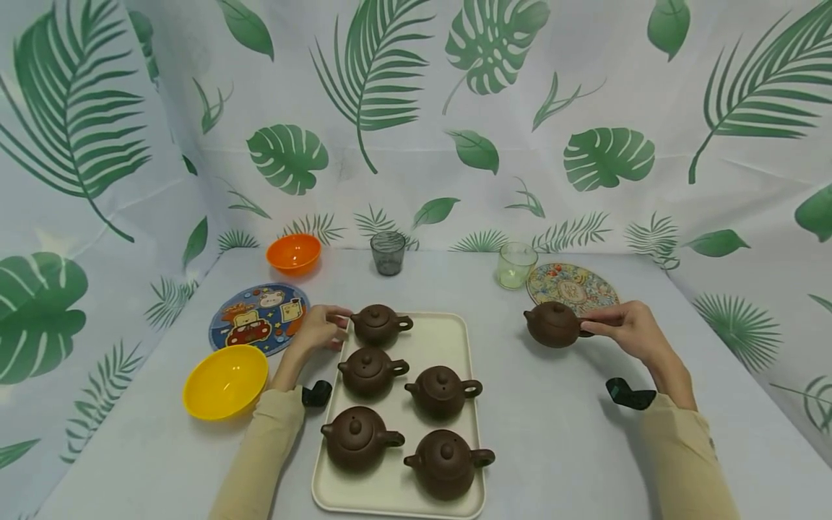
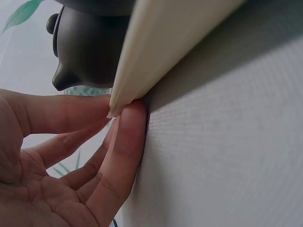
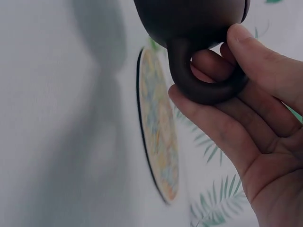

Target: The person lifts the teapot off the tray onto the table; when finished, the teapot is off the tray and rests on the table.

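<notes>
We've got the right hand (image 1: 633, 331) pinching the handle of a brown clay teapot (image 1: 552, 324), just off the table beside the patterned plate (image 1: 572, 285); our left hand (image 1: 318, 328) has relaxed fingertips (image 2: 130, 137) touching the cream tray (image 1: 455, 339) corner; five teapots sit on it.
</notes>
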A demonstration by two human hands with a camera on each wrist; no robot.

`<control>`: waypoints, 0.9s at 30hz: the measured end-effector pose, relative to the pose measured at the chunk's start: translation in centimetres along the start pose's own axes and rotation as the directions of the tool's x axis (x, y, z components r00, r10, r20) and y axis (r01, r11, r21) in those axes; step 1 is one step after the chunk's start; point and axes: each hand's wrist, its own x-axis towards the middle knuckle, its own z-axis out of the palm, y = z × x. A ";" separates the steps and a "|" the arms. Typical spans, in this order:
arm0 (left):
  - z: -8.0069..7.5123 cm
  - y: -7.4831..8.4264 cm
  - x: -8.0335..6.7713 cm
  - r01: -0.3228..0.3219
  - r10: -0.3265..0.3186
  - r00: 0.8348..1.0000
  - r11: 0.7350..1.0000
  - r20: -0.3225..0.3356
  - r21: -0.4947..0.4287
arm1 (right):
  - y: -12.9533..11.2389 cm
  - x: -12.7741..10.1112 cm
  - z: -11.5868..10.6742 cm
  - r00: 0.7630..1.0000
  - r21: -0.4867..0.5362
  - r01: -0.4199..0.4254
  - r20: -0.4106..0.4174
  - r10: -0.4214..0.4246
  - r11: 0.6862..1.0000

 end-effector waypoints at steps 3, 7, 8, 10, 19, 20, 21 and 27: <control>0.0 0.0 0.0 -0.004 0.004 1.000 1.000 0.003 0.004 | 0.8 -0.2 -0.2 1.000 -0.008 -0.011 -0.003 0.011 1.000; 0.0 -0.1 0.1 -0.008 0.008 1.000 1.000 0.002 -0.002 | 1.8 -0.4 -0.4 1.000 -0.001 -0.022 -0.002 0.022 1.000; 0.0 -0.1 0.1 -0.009 0.009 1.000 1.000 0.002 -0.004 | 1.9 -0.4 -0.4 1.000 0.000 -0.023 0.000 0.023 1.000; 0.0 -0.2 0.1 -0.010 0.010 1.000 1.000 0.003 -0.004 | 2.3 -0.4 -0.4 0.999 -0.001 -0.032 0.000 0.032 0.999; 0.1 0.0 0.0 -0.004 0.004 1.000 1.000 0.003 0.002 | 3.2 -0.7 -0.4 0.999 0.012 -0.054 -0.008 0.054 0.998; 0.1 0.0 0.0 -0.003 0.003 1.000 1.000 0.003 0.003 | 3.2 -0.7 -0.4 0.999 0.012 -0.053 -0.004 0.053 0.999; 0.1 0.0 0.0 -0.001 0.001 1.000 1.000 0.002 0.004 | 3.2 -0.7 -0.4 0.999 0.008 -0.054 0.000 0.054 0.999; 0.1 -0.1 0.2 0.011 -0.011 1.000 1.000 0.001 0.003 | 2.8 -0.6 -0.5 0.995 -0.022 -0.100 0.013 0.101 0.995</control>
